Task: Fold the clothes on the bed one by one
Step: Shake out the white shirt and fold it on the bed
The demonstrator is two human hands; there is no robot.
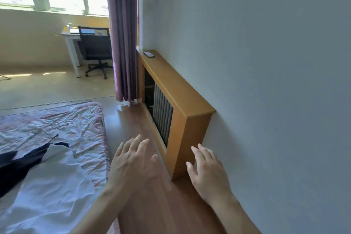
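The clothes lie at the left edge of the view: a black, limp cloth garment point(20, 163) spread crookedly over a crumpled white fabric piece point(55, 182), both on the bed with the wrinkled pink-and-white sheet point(76, 123). Whether the white piece is a garment or bedding cannot be told.

Neither hand holds anything. The left hand point(133, 161) hangs above the brown wooden floor point(131, 119) just beside the bed's edge, its grip apart, fingers spread and straight. The right hand point(207, 169) is likewise open, fingers loose, near the corner of the orange-brown wooden radiator cover point(180, 89) against the grey wall point(266, 62).

The step in hand looks like reaching for the first garment. To do it well, both hands should swing left over the bed, take the black garment by two matching corners or shoulders rather than its middle, lift it clear of the white fabric, and lay it flat before any fold.
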